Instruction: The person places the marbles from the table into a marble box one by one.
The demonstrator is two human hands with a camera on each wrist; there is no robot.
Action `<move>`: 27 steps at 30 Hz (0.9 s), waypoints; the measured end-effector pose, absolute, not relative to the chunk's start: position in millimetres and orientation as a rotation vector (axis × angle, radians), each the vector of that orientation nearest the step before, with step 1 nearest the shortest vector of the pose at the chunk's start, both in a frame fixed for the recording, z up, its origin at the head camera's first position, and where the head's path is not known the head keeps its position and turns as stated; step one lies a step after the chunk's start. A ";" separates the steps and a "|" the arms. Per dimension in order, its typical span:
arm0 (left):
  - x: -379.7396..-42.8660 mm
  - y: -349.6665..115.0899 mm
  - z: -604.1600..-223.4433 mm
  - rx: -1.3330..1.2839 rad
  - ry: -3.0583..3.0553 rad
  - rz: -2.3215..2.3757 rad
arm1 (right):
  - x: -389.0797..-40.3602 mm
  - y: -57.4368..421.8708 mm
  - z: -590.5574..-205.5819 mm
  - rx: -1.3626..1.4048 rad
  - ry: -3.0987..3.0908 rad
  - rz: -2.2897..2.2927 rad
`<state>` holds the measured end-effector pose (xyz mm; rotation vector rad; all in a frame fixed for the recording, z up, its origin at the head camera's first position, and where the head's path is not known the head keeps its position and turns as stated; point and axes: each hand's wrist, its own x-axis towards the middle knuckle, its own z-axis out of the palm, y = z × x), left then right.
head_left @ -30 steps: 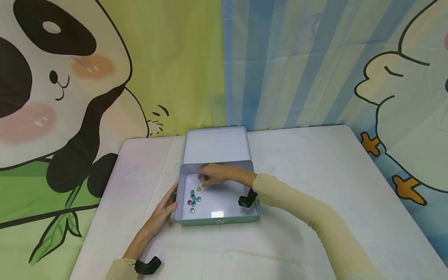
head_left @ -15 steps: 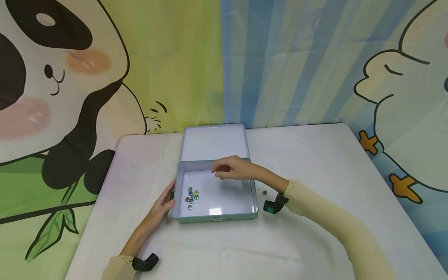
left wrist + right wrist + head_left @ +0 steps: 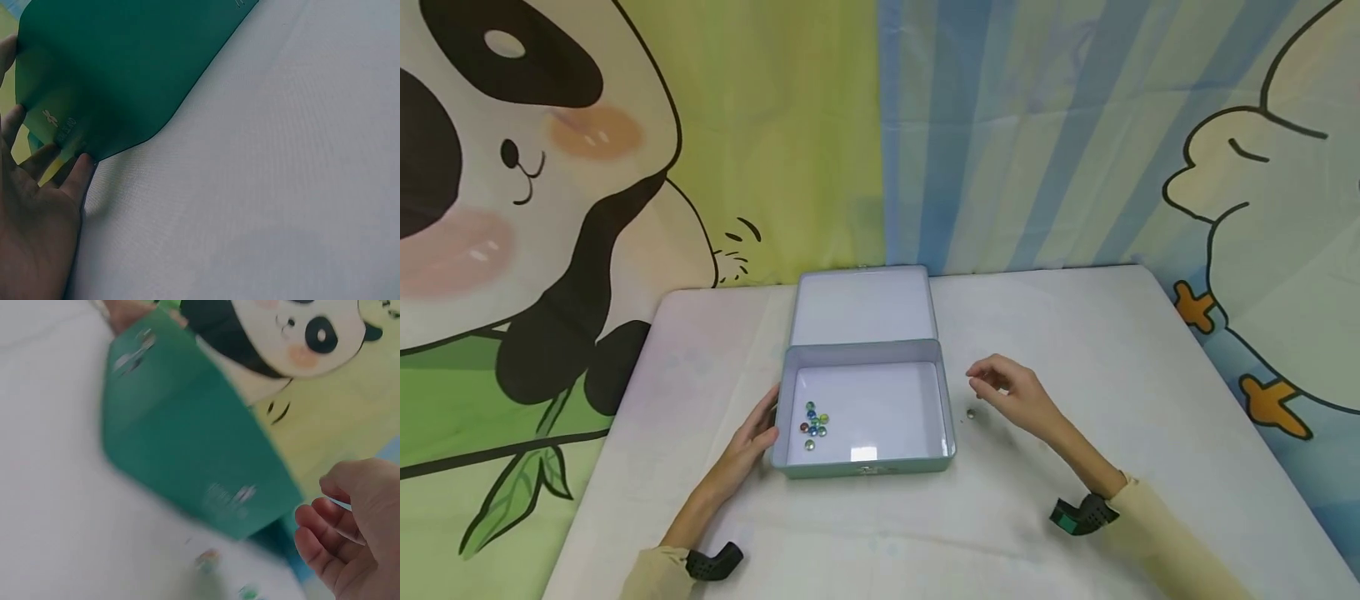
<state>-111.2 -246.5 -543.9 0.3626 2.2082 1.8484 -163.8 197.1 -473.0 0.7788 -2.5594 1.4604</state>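
A pale green tin box (image 3: 868, 469) stands on the table with its lid folded back. Several coloured glass marbles (image 3: 809, 445) lie together in its left half. My left hand (image 3: 741, 450) rests against the tin's left side, fingers fairly straight; in the left wrist view its fingertips touch the green wall (image 3: 125, 69). To the right of the tin, my right hand (image 3: 1011, 392) hovers over the table, fingers loosely bent, nothing visible between them. Just below its fingertips one marble (image 3: 970, 413) lies on the cloth. The right wrist view shows two blurred marbles (image 3: 249, 592) beside the tin.
White cloth (image 3: 880, 533) covers the table. The open lid (image 3: 862, 307) leans back toward a printed curtain (image 3: 805, 167) with a panda and a bird. A black wrist camera (image 3: 1082, 514) sits on each wrist.
My right hand has left the tin and moved right, over the table. Inside, a yellow marble has rolled in against the others. The table marble is now uncovered. My left hand stays put.
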 end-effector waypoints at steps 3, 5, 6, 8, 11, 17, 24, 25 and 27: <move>-111.0 -247.8 -542.3 0.359 2.215 1.850 | -157.9 207.8 -498.1 0.824 -2.582 1.347; -110.9 -248.2 -541.7 0.351 2.215 1.852 | -155.2 210.2 -512.2 0.878 -2.602 1.280; -111.0 -248.2 -541.6 0.349 2.217 1.850 | -154.1 210.4 -518.1 0.896 -2.616 1.246; -111.2 -247.6 -541.6 0.349 2.215 1.851 | -151.9 209.5 -525.9 0.908 -2.652 1.189; -111.3 -246.4 -541.5 0.345 2.209 1.853 | -149.5 207.1 -530.5 0.886 -2.701 1.128; -110.8 -245.1 -540.8 0.326 2.214 1.849 | -149.8 204.7 -527.2 0.877 -2.741 1.083; -110.4 -245.5 -542.0 0.334 2.214 1.842 | -150.6 201.9 -525.6 0.908 -2.761 1.033; -110.5 -245.5 -542.0 0.336 2.213 1.844 | -150.7 201.5 -525.7 0.913 -2.755 1.027; -110.6 -245.5 -541.9 0.334 2.217 1.839 | -151.3 200.6 -526.6 0.923 -2.746 1.011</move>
